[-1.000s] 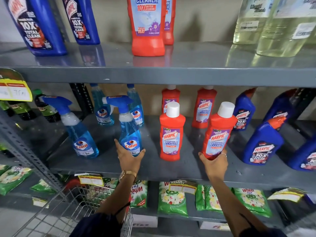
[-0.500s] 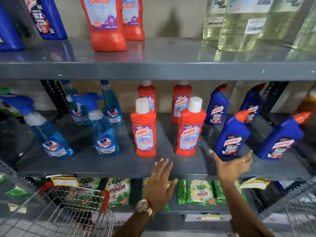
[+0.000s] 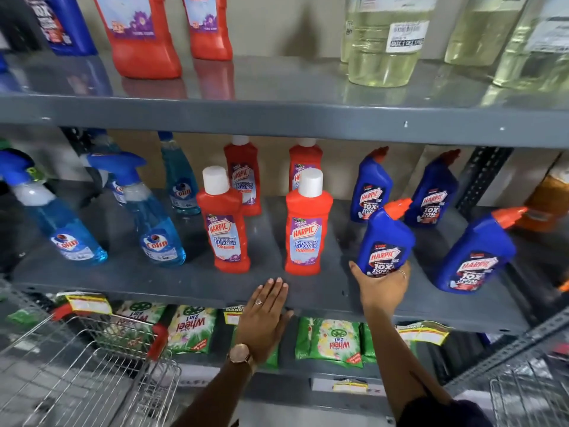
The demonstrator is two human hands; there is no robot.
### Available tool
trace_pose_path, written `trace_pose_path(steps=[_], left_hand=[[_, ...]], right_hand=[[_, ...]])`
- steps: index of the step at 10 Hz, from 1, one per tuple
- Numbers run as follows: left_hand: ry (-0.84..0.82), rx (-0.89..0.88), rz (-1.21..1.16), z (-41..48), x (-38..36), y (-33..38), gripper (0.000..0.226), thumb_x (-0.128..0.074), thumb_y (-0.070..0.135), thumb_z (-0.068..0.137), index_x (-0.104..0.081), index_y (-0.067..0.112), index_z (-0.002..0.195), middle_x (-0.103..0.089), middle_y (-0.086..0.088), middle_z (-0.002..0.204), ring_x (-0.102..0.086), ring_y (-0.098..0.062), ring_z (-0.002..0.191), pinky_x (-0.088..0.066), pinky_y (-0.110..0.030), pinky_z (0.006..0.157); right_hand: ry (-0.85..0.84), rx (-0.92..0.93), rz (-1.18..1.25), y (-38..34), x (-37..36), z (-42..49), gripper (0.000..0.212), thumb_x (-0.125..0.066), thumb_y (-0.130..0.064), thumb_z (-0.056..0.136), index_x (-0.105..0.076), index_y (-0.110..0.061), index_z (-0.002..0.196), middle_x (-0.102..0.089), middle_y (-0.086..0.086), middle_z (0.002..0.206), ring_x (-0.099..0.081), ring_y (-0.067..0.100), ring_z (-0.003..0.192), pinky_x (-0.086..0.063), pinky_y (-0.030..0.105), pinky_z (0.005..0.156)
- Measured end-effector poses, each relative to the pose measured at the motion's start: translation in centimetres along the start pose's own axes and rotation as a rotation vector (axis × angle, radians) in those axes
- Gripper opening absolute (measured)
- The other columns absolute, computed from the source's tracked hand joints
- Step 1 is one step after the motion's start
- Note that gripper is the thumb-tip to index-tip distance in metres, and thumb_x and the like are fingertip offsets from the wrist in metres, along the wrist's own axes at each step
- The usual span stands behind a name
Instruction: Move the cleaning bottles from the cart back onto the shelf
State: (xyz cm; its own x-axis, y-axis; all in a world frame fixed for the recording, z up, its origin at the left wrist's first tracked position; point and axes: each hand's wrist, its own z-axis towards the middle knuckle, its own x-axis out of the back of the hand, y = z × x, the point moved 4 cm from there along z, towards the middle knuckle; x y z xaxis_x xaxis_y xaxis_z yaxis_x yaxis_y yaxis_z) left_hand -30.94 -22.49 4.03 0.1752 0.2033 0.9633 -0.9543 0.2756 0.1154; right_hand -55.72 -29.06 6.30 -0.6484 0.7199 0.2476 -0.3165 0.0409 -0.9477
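My right hand [image 3: 383, 286] grips the base of a blue Harpic toilet cleaner bottle [image 3: 385, 241] standing on the middle shelf [image 3: 308, 291]. My left hand [image 3: 264, 315] lies flat and open over the shelf's front edge, holding nothing. Two red Harpic bathroom cleaner bottles [image 3: 226, 223] [image 3: 306, 224] stand upright in front of it, two more red ones behind. Blue Colin spray bottles [image 3: 147, 217] stand at the left. Another blue Harpic bottle [image 3: 474, 254] leans at the right. The wire cart [image 3: 83, 374] is at the lower left.
The upper shelf [image 3: 277, 115] carries large red, blue and pale yellow bottles. Green Wheel detergent packets [image 3: 331, 340] fill the shelf below. Yellow price tags [image 3: 87, 303] hang on the shelf edge. A second wire basket [image 3: 529, 396] shows at the lower right.
Both hands let go of the spray bottle and the red bottle, which now stand on the shelf. My right hand moved right and took hold of the blue Harpic bottle; the view shifted right.
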Motion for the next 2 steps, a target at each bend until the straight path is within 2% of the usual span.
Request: trace_pose_path(steps=[1,2], left_hand=[[0.014,-0.002,-0.008,0.1,0.6,0.3,0.054,-0.033,0.041,0.092,-0.055,0.009,0.130,-0.060,-0.007,0.134,-0.054,-0.024,0.127,-0.025,-0.034,0.112],[-0.042,-0.051,-0.076,-0.1,0.1,0.3,0.060,-0.032,0.044,0.095,-0.036,0.008,0.142,-0.040,-0.010,0.150,-0.031,-0.026,0.142,-0.004,-0.034,0.121]], right_hand=[[-0.073,-0.018,0.007,-1.1,0.2,0.3,0.110,-0.093,-0.034,0.044,-0.036,-0.009,0.135,-0.053,0.016,0.129,-0.051,0.032,0.117,-0.045,0.048,0.103],[-0.075,0.009,-0.058,-1.3,1.7,-1.3,0.136,-0.092,-0.040,0.047,-0.009,-0.005,0.149,-0.023,0.022,0.153,-0.018,0.036,0.143,-0.017,0.050,0.118]])
